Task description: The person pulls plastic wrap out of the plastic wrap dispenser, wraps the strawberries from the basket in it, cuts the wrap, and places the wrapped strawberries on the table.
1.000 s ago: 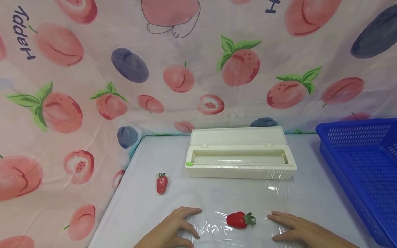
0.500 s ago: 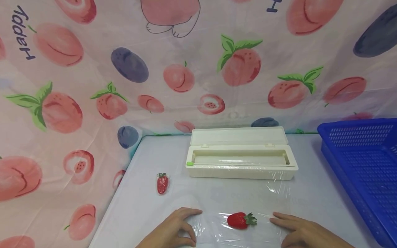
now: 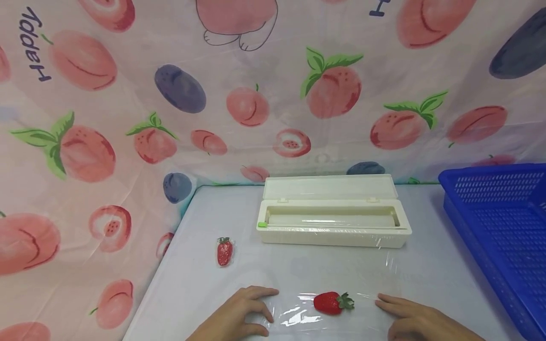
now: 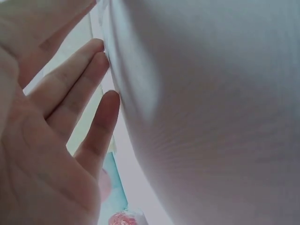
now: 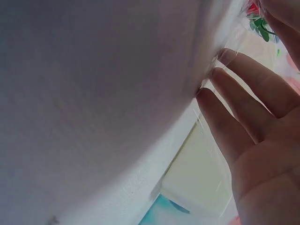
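A red strawberry (image 3: 328, 303) with green leaves lies on its side on a sheet of clear cling film (image 3: 298, 327), spread over the table. My left hand (image 3: 239, 312) is at the film's left side, fingers spread and their tips down on the surface. On the right, my right hand (image 3: 420, 319) touches the film's right side; its fingers (image 5: 229, 112) are nearly straight, with film wrinkled at the tips. Neither hand touches the strawberry. Beyond them stands a cream cling film box (image 3: 332, 238), lid up, the film roll (image 3: 330, 220) inside and film running over its front.
A second strawberry (image 3: 224, 252), wrapped in clear film, lies on the left of the white table (image 3: 192, 279). At the right stands a blue plastic basket (image 3: 465, 227). A fruit-print cloth (image 3: 239, 61) hangs behind and to the left.
My right hand has shifted slightly right and its thumb has drawn in. The left hand stays nearly in place, its fingers moving a little. Reflections on the film have changed.
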`<move>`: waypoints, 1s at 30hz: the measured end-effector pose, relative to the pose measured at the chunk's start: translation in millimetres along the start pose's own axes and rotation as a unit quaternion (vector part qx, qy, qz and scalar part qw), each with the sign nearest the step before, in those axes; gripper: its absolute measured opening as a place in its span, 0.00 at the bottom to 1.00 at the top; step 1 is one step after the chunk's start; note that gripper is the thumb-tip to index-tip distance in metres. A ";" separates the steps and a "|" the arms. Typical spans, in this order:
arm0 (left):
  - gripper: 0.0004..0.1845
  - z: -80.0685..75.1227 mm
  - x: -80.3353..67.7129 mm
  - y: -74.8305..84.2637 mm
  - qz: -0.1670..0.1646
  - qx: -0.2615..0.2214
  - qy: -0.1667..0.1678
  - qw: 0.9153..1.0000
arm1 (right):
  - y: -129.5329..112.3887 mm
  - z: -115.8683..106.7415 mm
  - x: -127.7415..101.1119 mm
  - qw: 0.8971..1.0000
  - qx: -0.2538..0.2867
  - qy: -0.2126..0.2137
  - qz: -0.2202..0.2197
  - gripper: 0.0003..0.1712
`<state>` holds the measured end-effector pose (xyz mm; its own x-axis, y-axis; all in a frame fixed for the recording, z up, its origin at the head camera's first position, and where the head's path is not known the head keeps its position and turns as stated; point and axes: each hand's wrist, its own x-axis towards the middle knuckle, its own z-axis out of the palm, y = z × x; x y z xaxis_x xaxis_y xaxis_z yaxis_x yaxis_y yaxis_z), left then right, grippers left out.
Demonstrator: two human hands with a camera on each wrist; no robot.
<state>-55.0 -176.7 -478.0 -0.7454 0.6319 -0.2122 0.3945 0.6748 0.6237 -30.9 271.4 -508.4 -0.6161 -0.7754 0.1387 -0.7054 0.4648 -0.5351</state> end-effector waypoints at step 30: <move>0.04 2.5 -4.3 12.4 -0.032 0.002 0.062 0.998 | -27.1 -11.3 18.0 0.949 0.080 -0.133 0.275 0.38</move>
<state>-45.5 -170.1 -471.3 -0.8303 0.5348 -0.1570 0.3448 0.7142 0.6091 -26.8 249.7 -482.0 -0.7501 -0.5244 -0.4029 -0.2271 0.7764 -0.5879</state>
